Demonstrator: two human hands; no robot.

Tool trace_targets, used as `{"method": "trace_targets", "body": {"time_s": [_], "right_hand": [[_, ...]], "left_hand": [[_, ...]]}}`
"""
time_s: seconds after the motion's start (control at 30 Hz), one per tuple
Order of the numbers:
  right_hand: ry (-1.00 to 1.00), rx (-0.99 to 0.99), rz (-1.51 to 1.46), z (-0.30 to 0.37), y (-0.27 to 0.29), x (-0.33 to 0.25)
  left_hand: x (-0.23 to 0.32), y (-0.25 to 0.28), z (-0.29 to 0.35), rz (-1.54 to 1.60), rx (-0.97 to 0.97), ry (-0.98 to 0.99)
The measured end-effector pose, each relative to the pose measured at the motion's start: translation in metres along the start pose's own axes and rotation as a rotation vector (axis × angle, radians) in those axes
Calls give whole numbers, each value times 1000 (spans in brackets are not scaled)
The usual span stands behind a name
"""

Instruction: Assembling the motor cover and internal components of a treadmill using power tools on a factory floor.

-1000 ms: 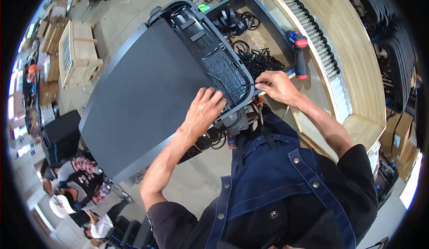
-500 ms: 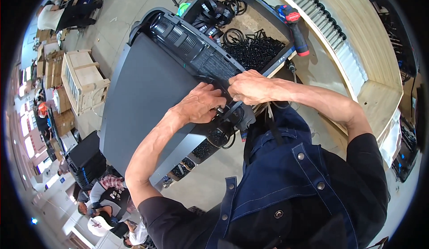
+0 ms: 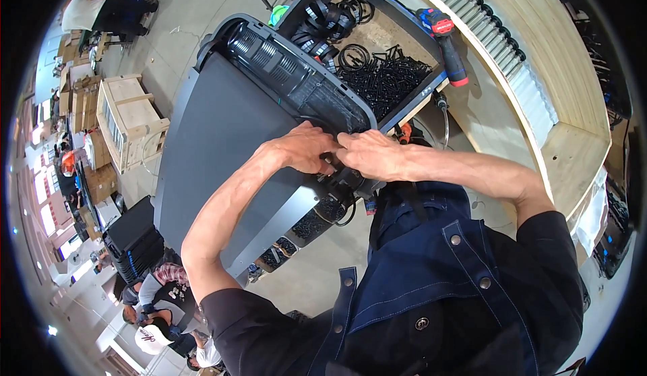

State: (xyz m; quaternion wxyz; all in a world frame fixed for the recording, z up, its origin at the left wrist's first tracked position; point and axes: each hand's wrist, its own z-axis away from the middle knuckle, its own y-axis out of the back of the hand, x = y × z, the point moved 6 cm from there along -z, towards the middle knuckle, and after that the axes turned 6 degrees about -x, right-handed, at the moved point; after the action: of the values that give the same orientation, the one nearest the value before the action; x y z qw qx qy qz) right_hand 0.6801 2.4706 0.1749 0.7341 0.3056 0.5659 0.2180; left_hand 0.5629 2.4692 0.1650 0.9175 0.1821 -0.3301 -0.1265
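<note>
My left hand (image 3: 304, 148) rests at the near corner of a large machine with a flat dark grey panel (image 3: 229, 126), its fingers curled downward. Right beside it, my right hand (image 3: 372, 155) is bent inward, and the fingertips of both almost meet over dark parts. What they pinch is hidden beneath them. A long black plastic housing (image 3: 296, 72) with a rounded end runs along the panel's far side, just beyond my hands. Below my fingers sits a cluster of black mechanical parts (image 3: 340, 186), with a cable loop hanging from it.
An open tray (image 3: 399, 118) holds black screws (image 3: 384, 72) and coiled black belts or cables (image 3: 330, 18). A red-and-blue power tool (image 3: 446, 45) lies on its right edge. Rollers (image 3: 472, 12) line a wooden bench. Small bins of dark parts (image 3: 311, 226) sit under the panel; people work at lower left.
My right hand has moved left and slightly nearer, off the housing's end, to meet my left hand. My left hand has shifted a little up. The housing's rounded corner now shows.
</note>
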Motion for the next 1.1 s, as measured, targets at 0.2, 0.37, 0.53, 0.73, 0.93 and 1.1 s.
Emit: {"method": "trace_targets", "body": {"time_s": [0.2,0.37,0.53,0.73,0.93,1.1], "right_hand": [[-69,5,-6,7,3,-4],[-28,131,-276,34,16,7],[-589,1102,33,135,84,147],[-947,876,-107,144,84,279],[-635,1044,-188,184,90,229],[-472,685,-1061,202,73,133]], "left_hand": [[7,10,-5,1,-135,66],[2,-5,3,-50,96,22],[4,-6,4,1,56,82],[2,7,-2,42,49,51],[7,4,1,35,-37,116],[7,-3,6,55,-46,159]]}}
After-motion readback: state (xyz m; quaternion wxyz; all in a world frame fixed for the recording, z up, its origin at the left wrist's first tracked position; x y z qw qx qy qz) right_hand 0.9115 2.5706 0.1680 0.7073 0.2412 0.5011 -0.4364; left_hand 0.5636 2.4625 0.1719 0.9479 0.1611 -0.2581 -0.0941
